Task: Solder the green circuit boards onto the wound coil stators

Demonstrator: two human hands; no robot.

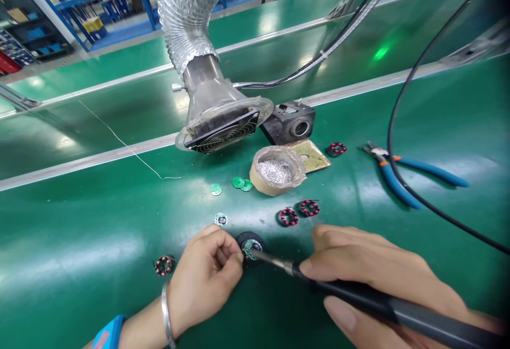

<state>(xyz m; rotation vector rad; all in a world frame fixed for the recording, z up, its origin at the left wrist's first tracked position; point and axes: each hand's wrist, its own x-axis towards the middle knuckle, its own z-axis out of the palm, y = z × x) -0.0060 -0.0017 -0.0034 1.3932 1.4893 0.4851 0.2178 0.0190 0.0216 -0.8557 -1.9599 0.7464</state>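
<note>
My right hand is wrapped around a soldering iron with a black handle. Its metal tip reaches left onto a small round circuit board, which sits in a black round holder. At the left edge of that holder, the thumb and fingertips of my left hand are pinched together. What they grip, if anything, is hidden. Just beyond my left fingers lies another small round board. A motor stator with copper windings lies left of my left hand.
A fume extraction hood hangs over the bench. Below it stand a round tub of silvery shavings, a yellowish sponge and a black iron stand. Red-black stators, green discs and blue-handled cutters lie around; a black cable hangs right.
</note>
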